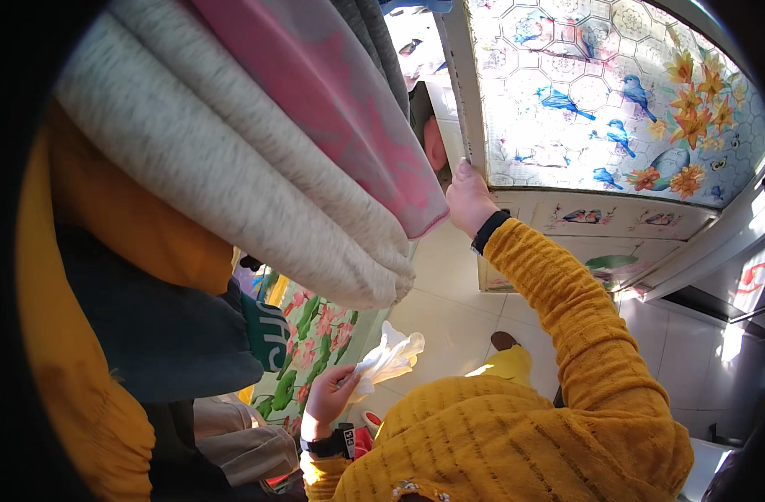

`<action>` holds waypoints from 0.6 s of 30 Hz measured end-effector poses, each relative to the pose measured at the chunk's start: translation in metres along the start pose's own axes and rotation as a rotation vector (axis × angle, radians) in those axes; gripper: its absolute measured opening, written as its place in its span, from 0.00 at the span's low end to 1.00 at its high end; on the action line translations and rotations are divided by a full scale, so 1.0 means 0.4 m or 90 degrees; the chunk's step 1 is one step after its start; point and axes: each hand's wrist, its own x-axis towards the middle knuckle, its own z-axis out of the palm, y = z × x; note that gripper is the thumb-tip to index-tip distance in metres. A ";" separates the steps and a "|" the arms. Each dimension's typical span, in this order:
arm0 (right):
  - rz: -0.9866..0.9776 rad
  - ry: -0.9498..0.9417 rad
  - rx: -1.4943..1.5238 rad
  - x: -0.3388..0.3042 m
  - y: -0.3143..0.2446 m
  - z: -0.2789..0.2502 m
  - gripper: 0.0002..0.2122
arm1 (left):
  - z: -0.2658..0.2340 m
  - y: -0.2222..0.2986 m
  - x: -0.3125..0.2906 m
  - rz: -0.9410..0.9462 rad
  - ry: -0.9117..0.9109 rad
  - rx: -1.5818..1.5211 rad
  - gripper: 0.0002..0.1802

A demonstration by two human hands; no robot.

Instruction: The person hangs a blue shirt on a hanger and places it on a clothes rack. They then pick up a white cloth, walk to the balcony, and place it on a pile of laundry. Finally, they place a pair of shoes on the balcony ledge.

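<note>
My left hand (326,399) pinches a crumpled, thin white tissue-like cloth (388,361), which spreads out loosely beyond the fingertips. My right arm reaches forward, and my right hand (469,199) is closed round the near left corner of a white-edged panel (469,109). Most of its fingers are hidden behind that edge. The panel belongs to a cabinet whose patterned top (583,100) carries blue birds and orange flowers. Beside the right hand hangs a pink and grey garment (341,117), close to the wrist.
Hanging clothes fill the left side, among them a speckled grey garment (232,167) and a dark blue-grey one (140,309). Below them is a green surface with pink flowers (311,335). Cabinet drawers (583,217) stand over pale floor tiles (449,293). A dark appliance-like object (726,309) is at the right.
</note>
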 end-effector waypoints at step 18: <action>-0.144 -0.097 1.142 0.087 -0.102 -0.136 0.17 | -0.120 0.333 0.744 0.194 -0.471 0.225 0.11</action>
